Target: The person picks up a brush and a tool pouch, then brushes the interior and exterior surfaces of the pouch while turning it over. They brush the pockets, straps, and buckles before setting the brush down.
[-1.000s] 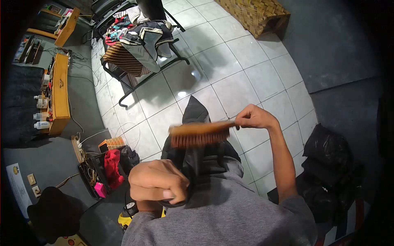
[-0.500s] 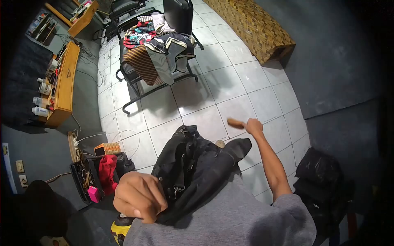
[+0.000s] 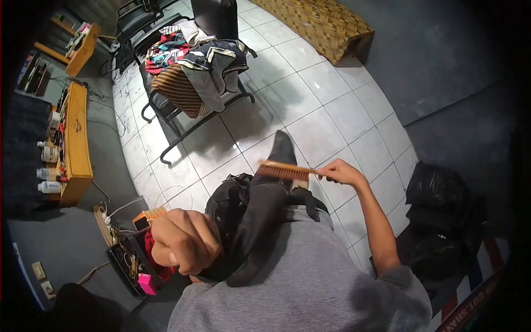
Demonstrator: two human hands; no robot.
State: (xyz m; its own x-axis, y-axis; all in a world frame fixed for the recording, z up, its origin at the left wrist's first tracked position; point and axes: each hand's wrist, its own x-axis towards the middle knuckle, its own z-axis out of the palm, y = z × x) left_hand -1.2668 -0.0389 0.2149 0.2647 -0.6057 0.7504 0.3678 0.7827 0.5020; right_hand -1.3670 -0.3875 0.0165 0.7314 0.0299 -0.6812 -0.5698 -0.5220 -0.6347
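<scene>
Brush (image 3: 283, 169) has swung left over the black garment (image 3: 265, 207); right hand (image 3: 344, 172) clamps its fingers on one end (presumably for reach), left hand (image 3: 185, 242) clenches the garment, likely keeping it taut.

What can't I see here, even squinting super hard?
Palm of the bare left hand: head view, hidden by its knuckles.
Held part of the long brown wooden brush: head view, covered by the bare right hand.
Top of the black padded chair back: head view, cut off by the upper edge.
Print on the white plastic bottle: head view, too small.
</scene>
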